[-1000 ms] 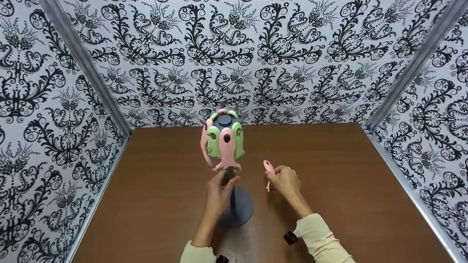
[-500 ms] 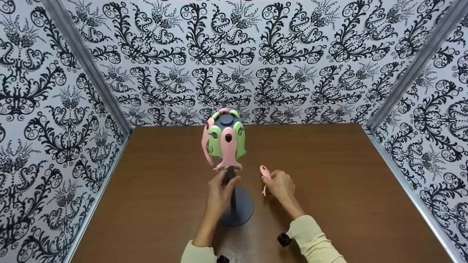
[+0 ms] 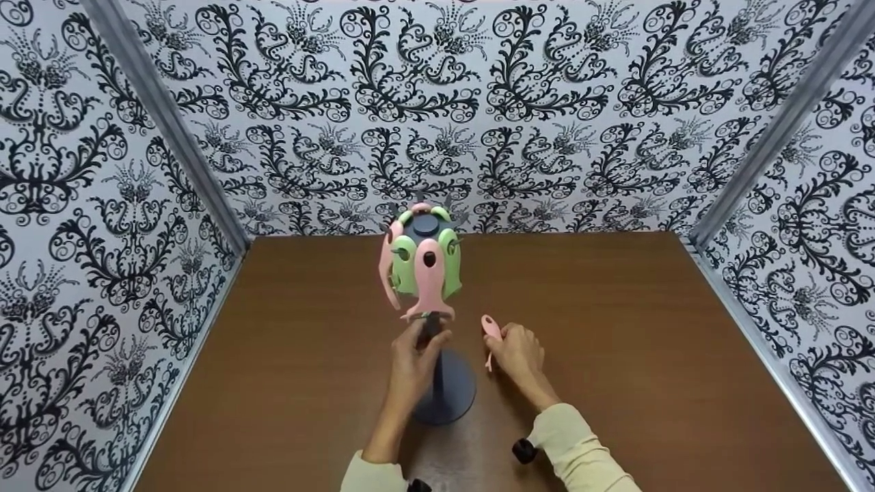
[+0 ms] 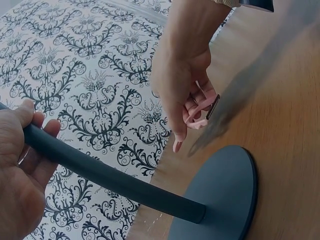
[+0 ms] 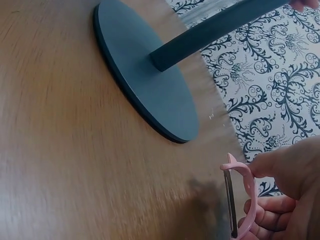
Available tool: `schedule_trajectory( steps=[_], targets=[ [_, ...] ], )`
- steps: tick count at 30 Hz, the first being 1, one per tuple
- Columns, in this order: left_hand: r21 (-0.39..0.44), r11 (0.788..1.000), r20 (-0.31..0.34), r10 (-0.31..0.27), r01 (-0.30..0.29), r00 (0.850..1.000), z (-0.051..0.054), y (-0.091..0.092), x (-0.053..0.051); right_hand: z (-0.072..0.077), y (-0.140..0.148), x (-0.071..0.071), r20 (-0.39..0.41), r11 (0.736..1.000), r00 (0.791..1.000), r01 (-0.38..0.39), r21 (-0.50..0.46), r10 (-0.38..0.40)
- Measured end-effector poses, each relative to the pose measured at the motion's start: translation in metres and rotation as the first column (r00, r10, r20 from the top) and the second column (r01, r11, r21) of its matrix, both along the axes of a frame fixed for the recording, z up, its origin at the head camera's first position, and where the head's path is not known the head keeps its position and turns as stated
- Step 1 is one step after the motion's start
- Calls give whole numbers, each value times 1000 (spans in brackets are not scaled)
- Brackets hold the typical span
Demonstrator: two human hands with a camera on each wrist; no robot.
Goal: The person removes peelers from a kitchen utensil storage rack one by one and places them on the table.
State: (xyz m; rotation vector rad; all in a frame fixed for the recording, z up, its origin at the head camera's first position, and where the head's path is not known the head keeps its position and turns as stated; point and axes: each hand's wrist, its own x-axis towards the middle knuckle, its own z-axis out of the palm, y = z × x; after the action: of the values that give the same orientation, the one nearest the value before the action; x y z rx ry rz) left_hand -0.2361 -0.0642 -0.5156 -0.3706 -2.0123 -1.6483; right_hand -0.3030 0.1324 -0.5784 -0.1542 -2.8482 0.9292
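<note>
A dark grey stand with a round base (image 3: 456, 400) carries several pink and green peelers around its top. One pink peeler (image 3: 429, 281) hangs at the front, with a green peeler (image 3: 405, 275) beside it. My left hand (image 3: 412, 359) grips the stand's pole (image 4: 120, 177) just below the hanging peelers. To the right of the pole, my right hand (image 3: 519, 352) holds another pink peeler (image 5: 254, 192) above the table, its metal blade (image 5: 230, 202) showing in the right wrist view. The fingers partly hide its handle.
The stand rests on a brown wooden table (image 3: 615, 307). Patterned black-and-white walls (image 3: 437, 89) with grey metal edge strips enclose the back and both sides. Hooks (image 3: 456, 239) stick out from the stand's top.
My right hand has moved left and a little towards me with the pink peeler, nearer the stand. The left hand stays on the pole.
</note>
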Motion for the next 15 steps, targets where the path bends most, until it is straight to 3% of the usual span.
schedule_trajectory(
  steps=[4,15],
  targets=[
    [4,1000,31,-11,11,999,-7,-2,-2,-4,-2,-1,-5,1000,1000,3,17,-3],
    [-6,999,30,-37,37,999,-12,-5,-3,-12,-6,-4,-2,1000,1000,7,-9,-7]
  ],
)
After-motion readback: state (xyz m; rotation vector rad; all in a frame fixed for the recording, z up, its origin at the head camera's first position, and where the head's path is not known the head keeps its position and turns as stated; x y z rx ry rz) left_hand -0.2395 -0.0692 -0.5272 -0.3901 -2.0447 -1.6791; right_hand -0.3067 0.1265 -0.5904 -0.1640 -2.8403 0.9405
